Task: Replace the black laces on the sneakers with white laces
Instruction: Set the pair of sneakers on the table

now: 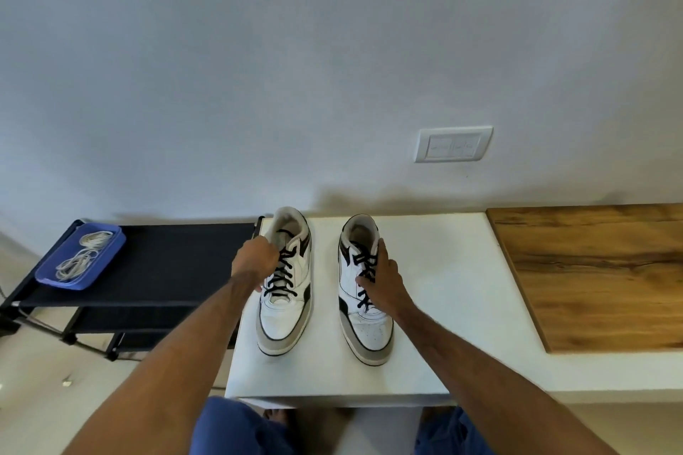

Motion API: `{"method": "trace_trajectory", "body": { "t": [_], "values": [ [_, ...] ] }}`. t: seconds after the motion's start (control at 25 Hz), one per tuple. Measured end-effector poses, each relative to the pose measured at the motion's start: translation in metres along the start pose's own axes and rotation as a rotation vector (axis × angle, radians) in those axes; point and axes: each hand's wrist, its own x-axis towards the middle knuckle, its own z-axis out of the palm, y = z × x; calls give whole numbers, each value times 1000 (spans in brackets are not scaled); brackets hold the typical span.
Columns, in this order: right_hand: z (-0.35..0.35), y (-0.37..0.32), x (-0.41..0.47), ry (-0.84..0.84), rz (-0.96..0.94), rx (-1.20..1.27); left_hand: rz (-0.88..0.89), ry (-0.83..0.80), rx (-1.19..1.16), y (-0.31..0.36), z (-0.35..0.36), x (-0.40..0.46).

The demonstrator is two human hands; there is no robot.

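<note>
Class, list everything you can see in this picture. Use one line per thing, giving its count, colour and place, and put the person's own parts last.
sneakers: two, white with grey and black trim, side by side on the white table, toes toward the camera.
black laces: black, threaded through both sneakers.
white laces: a loose bundle, off-white, in the blue tray.
blue tray: one, blue, at the left end of the black rack.
black rack: one, black, left of the table.
white table: one, white, against the wall.
wooden board: one, brown, on the right.
wall switch plate: one, white, on the wall above the table.
left hand: at the left sneaker's upper laces.
right hand: gripping the right sneaker over its laces.
</note>
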Motion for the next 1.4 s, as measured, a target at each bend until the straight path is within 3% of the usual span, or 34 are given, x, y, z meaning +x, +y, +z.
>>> {"method": "trace_trajectory", "body": {
  "t": [0.24,0.32,0.4,0.52,0.6,0.76,0.96,1.08,1.2,1.28,1.36,1.4],
  "values": [
    [0,-49,6,-93,-45,136,171,92,-109,39,-57,-22],
    [-22,-69,0,-28,-37,341,210,80,-125,60,-58,-28],
    [-47,-82,-10,-113,-5,605,248,60,-145,82,-43,-36],
    [-78,-72,-20,-176,-66,537,350,50,-97,116,-9,-50],
    [-91,-51,-18,-91,-76,541,418,-64,-198,131,12,-61],
    [-95,-9,-7,12,69,635,380,-470,-533,126,50,-81],
    [-72,23,13,65,64,516,415,-531,-404,99,99,-70],
    [-54,40,14,70,73,440,584,-451,-204,88,95,-63],
    [-46,50,15,45,31,444,756,0,-153,68,89,-61],
    [-42,46,13,-50,31,561,515,231,-147,51,94,-62],
    [-35,41,11,-68,11,571,156,101,-172,38,107,-61],
    [-28,39,13,-25,-8,514,66,6,-198,32,116,-60]
  ]
}}
